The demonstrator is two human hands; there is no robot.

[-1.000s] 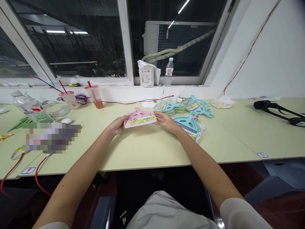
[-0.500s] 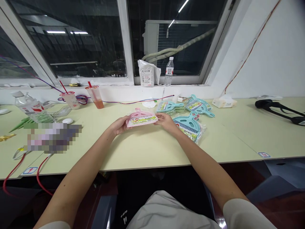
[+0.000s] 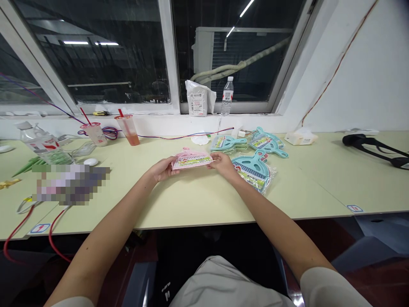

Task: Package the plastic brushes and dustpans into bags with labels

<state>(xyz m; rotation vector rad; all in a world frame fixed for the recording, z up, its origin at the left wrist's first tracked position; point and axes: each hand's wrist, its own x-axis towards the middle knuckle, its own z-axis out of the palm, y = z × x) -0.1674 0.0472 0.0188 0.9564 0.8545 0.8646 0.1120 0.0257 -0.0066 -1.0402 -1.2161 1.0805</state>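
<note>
A pink dustpan-and-brush set (image 3: 192, 160) in clear wrapping, with a green and yellow label, is held just over the table. My left hand (image 3: 164, 169) grips its left end, and my right hand (image 3: 221, 165) pinches its right corner. The pink handle points toward the window. Right of my right hand lies a wrapped teal dustpan set (image 3: 254, 167). Behind it are more teal sets, one group at the left (image 3: 227, 143) and another at the right (image 3: 267, 141).
Along the back stand two drink cups (image 3: 128, 130) (image 3: 95, 134) with red straws. A large bottle (image 3: 40, 143) is at the left. A water bottle (image 3: 227, 97) and white package (image 3: 198, 100) stand on the sill. Tissues (image 3: 300, 136) and black glasses (image 3: 373, 149) are at the right.
The pink set has shifted very slightly right and its handle end has tipped a little lower. Both hands still hold it.
</note>
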